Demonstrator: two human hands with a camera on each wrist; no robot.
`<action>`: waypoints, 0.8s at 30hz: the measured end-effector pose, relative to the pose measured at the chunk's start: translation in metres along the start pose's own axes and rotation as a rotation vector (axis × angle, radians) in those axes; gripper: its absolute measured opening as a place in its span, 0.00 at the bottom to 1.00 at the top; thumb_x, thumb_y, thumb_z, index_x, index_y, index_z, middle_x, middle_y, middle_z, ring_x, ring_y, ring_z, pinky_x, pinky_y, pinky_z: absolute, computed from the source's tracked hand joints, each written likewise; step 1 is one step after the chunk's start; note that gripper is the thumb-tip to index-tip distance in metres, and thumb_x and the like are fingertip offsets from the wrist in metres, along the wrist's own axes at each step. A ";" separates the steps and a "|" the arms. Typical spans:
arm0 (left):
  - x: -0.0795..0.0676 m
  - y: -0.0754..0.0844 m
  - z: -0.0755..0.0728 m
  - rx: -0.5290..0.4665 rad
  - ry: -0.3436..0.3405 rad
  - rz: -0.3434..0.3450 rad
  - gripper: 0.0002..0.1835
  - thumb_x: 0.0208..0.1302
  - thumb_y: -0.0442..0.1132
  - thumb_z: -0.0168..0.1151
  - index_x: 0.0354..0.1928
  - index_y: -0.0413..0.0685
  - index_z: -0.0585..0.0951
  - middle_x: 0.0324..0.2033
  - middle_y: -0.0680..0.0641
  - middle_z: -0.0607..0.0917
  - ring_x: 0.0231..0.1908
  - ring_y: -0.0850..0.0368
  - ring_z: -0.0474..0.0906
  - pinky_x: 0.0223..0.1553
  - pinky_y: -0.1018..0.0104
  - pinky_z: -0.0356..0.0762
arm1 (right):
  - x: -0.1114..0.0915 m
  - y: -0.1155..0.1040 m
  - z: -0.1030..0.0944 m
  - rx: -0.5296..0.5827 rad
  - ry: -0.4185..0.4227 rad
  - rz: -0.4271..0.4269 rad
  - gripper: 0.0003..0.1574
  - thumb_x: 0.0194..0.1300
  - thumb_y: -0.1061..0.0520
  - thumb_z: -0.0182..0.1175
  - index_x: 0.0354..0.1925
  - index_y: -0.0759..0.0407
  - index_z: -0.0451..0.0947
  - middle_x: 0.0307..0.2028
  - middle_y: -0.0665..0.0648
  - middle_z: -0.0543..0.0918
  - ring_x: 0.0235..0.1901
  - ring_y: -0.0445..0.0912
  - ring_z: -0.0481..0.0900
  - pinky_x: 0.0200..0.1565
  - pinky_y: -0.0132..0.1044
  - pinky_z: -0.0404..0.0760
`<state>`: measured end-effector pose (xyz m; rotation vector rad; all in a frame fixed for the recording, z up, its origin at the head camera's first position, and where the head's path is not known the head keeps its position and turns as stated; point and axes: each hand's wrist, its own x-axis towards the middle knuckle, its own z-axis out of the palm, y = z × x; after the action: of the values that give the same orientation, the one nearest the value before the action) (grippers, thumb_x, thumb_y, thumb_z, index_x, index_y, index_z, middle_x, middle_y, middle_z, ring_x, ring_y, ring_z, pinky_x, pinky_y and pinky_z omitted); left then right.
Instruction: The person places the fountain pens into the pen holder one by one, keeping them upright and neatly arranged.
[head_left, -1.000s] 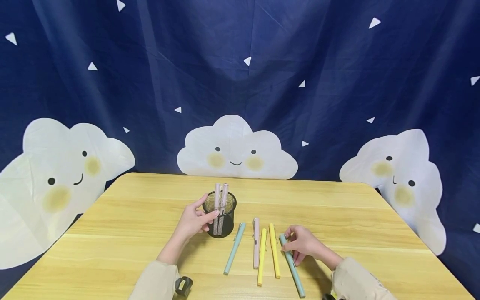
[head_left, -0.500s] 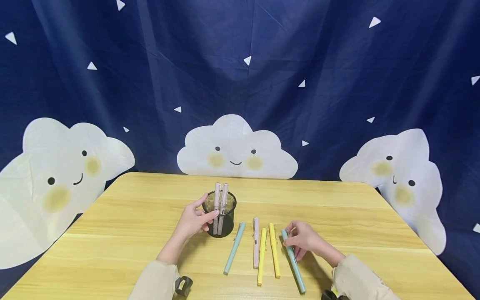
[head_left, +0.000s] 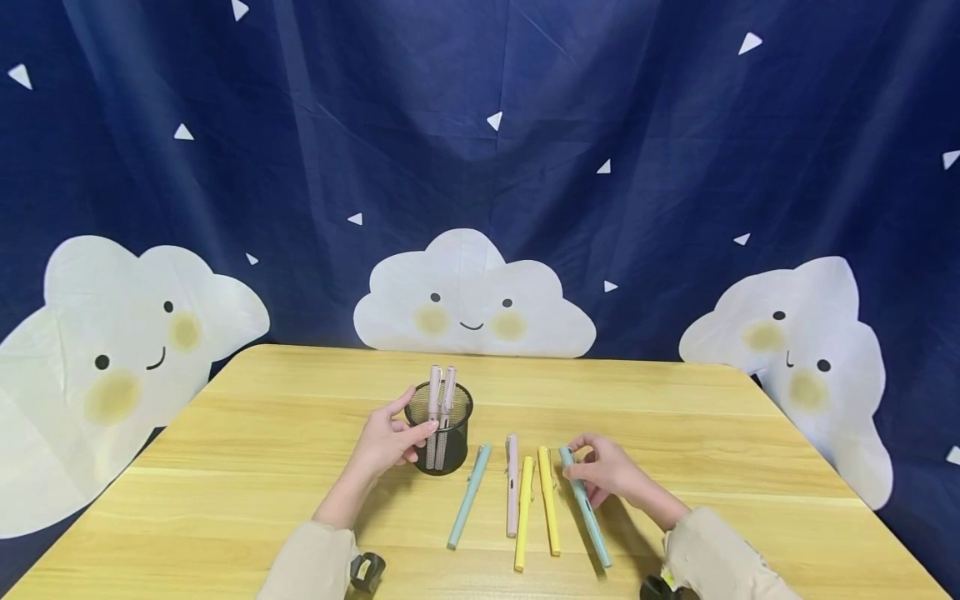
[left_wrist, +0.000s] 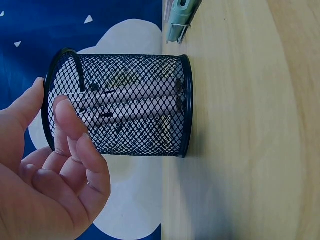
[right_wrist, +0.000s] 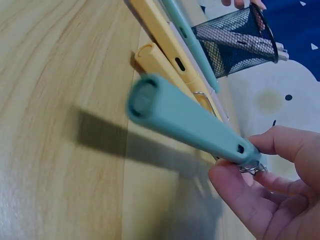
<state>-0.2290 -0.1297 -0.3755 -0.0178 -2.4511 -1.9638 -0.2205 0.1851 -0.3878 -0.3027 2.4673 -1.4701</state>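
Note:
My left hand [head_left: 384,440] holds the rim of a black mesh pen holder [head_left: 456,446] with thumb and forefinger, the other fingers loosely curled beside it. Two pale lilac pens [head_left: 435,392] stand inside the holder. My right hand [head_left: 611,471] pinches a teal pen [head_left: 587,515] near its clip end. In the right wrist view this teal pen [right_wrist: 185,117] is tilted, its far end raised above the tabletop over its shadow. Left of it lie two yellow pens [head_left: 550,504], a lilac pen [head_left: 512,487] and a second teal pen [head_left: 469,497].
The light wood table [head_left: 225,467] extends around both hands. Behind it hangs a dark blue curtain [head_left: 420,150] with printed clouds and white triangles. A black wrist strap device [head_left: 367,572] is at the left cuff.
The teal pen in my right hand has risen from the table and moved slightly away from me, its lower end now apart from its shadow. My left hand and the pen holder stay put.

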 end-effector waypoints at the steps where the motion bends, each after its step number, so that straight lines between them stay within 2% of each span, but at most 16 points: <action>1: 0.000 0.000 0.000 0.000 -0.001 0.001 0.40 0.51 0.36 0.66 0.66 0.45 0.58 0.15 0.41 0.77 0.10 0.59 0.69 0.14 0.69 0.64 | 0.000 0.000 0.000 0.006 0.002 -0.001 0.22 0.51 0.64 0.60 0.44 0.71 0.65 0.17 0.56 0.70 0.12 0.43 0.72 0.17 0.41 0.77; 11: 0.000 -0.001 0.000 -0.002 -0.006 0.006 0.40 0.51 0.36 0.66 0.66 0.44 0.58 0.14 0.41 0.77 0.10 0.59 0.68 0.14 0.69 0.64 | 0.000 -0.005 0.003 0.077 0.036 0.012 0.26 0.53 0.64 0.61 0.49 0.71 0.63 0.22 0.57 0.71 0.13 0.42 0.69 0.17 0.41 0.76; 18: 0.000 -0.001 0.000 -0.008 -0.007 0.002 0.40 0.52 0.36 0.66 0.66 0.44 0.58 0.14 0.44 0.76 0.10 0.59 0.69 0.14 0.69 0.65 | 0.004 -0.008 0.004 0.091 0.026 -0.051 0.32 0.55 0.62 0.60 0.55 0.71 0.61 0.23 0.57 0.72 0.14 0.42 0.70 0.18 0.43 0.77; 24: 0.000 0.000 0.000 -0.003 -0.007 0.008 0.40 0.52 0.36 0.65 0.66 0.43 0.58 0.14 0.43 0.76 0.10 0.59 0.68 0.14 0.68 0.64 | 0.007 -0.013 0.007 0.101 0.051 -0.084 0.32 0.57 0.61 0.60 0.57 0.69 0.61 0.24 0.58 0.73 0.14 0.44 0.70 0.19 0.44 0.77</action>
<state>-0.2292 -0.1300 -0.3754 -0.0342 -2.4490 -1.9677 -0.2241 0.1712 -0.3807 -0.3569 2.4365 -1.6499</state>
